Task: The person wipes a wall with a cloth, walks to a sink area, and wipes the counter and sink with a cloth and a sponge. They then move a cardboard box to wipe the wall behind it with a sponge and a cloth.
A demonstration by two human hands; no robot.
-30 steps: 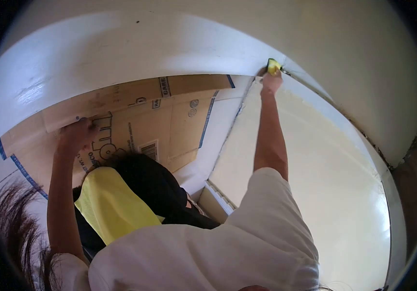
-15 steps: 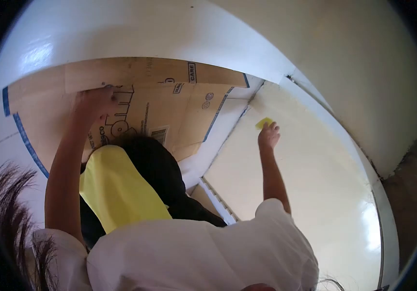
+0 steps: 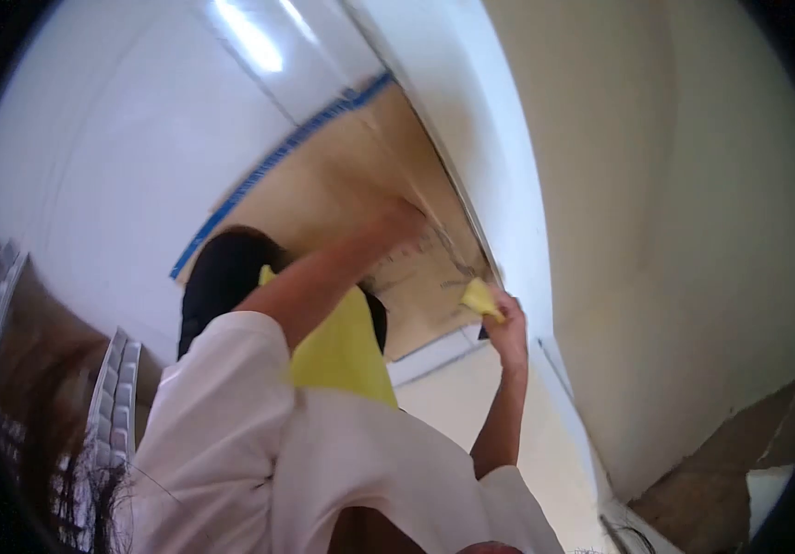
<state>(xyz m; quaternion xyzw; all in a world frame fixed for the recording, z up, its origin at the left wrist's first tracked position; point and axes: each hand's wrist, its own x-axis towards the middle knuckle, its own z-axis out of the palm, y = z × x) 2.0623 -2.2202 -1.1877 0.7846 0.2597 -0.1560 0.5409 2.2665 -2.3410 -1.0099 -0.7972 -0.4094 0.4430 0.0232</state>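
My right hand (image 3: 509,325) is closed round one end of a small yellow cloth (image 3: 480,299), beside the pale wall edge. My left hand (image 3: 405,224) reaches over the printed cardboard (image 3: 333,166); motion smears its fingers, so their shape is unclear. A larger piece of yellow fabric (image 3: 342,355) lies over my dark-clothed legs, with my left forearm across it. Blue tape (image 3: 291,140) runs along the cardboard's edge.
A glossy white surface (image 3: 139,138) extends at the left. Beige wall (image 3: 637,231) rises at the right behind a white ledge (image 3: 522,175). Grey slatted pieces (image 3: 115,397) stand at the lower left, and brown floor (image 3: 711,480) shows at the lower right.
The view has turned. My left hand has moved rightward across the cardboard, and my right hand with the small cloth is lower and nearer to it, beside the ledge.
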